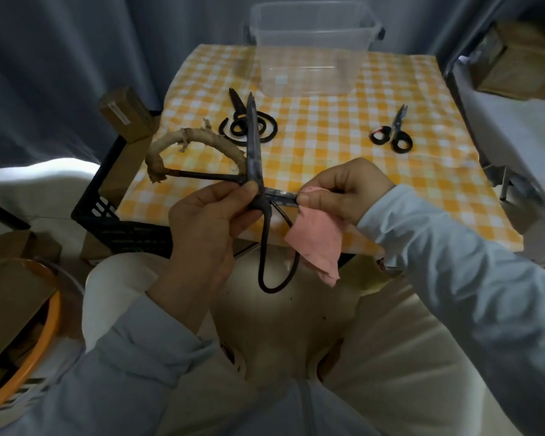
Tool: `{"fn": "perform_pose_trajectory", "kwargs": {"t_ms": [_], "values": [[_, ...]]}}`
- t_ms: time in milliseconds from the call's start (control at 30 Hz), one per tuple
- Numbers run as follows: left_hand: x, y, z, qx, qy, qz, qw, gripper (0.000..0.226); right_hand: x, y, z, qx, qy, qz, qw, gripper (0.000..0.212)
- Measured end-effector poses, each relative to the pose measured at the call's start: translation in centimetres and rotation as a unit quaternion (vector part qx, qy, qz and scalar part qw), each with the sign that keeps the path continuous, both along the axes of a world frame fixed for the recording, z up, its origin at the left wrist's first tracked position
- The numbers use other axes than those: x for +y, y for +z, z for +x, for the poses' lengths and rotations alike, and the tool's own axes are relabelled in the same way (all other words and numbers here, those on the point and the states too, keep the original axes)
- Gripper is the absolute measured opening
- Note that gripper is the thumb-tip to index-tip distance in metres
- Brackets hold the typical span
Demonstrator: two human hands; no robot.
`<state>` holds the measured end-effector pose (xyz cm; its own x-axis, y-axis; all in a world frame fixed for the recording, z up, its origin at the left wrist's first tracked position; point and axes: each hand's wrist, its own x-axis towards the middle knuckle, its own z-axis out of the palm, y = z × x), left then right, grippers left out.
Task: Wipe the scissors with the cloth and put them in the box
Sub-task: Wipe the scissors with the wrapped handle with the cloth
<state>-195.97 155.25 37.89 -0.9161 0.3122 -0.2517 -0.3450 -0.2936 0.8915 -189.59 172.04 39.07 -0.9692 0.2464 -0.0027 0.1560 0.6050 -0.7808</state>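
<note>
My left hand [208,221] grips a large old pair of black scissors [253,143] at the pivot, held spread wide above my lap. One blade points up and away, the other points right. One handle loop is wrapped in frayed beige cloth, the other hangs down bare. My right hand [346,187] pinches a pink cloth [317,243] around the right-pointing blade. A clear plastic box [312,48] stands at the far edge of the table.
The table wears a yellow-checked cloth [328,152]. On it lie a black pair of scissors [238,116] at the left and a smaller black pair [394,130] at the right. A black crate [117,215] with cardboard boxes stands left of the table.
</note>
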Motion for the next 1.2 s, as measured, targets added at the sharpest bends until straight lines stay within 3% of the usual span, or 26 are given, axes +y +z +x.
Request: {"fn": "perform_pose_trajectory", "kwargs": {"t_ms": [500, 1200], "values": [[-0.3, 0.1, -0.2, -0.001, 0.003, -0.002, 1.000, 0.007, 0.5, -0.5, 0.6, -0.019, 0.014, -0.026, 0.999, 0.004], [-0.1, -0.2, -0.4, -0.023, -0.012, -0.022, 0.999, 0.014, 2.0, -1.6, 1.6, -0.031, 0.017, 0.029, 0.999, 0.020]]}}
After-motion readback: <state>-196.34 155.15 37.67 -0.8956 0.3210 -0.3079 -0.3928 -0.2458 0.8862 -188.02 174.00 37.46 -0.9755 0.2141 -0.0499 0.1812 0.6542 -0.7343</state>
